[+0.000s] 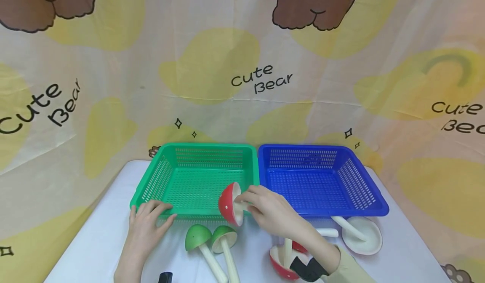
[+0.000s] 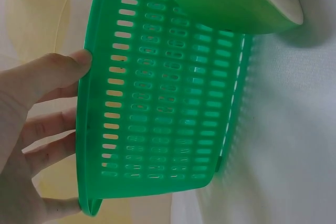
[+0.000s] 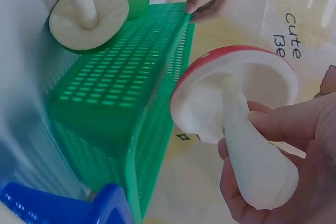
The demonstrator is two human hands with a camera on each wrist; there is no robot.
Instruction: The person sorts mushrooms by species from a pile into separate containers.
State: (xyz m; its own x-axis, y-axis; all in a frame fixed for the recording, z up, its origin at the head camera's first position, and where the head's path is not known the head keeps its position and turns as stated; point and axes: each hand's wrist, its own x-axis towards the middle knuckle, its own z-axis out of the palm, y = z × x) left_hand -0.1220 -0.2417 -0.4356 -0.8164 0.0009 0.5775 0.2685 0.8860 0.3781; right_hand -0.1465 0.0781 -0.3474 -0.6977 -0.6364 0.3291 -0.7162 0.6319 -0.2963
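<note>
My right hand pinches a red-capped toy mushroom by its pale stem. Its cap tilts sideways over the front rim of the green basket; in the right wrist view, thumb and fingers wrap the mushroom's stem. At that basket's front left corner, my left hand grips the rim, thumb on the near side and fingers over the far side. Two green-capped mushrooms lie in front of the basket, stems toward me. The green basket's inside shows only its perforated floor.
A blue basket stands against the green one on the right. Before it lie a red-capped mushroom, partly behind my right wrist, and a pale-undersided mushroom. A black object sits at the front edge. Printed cloth hangs behind.
</note>
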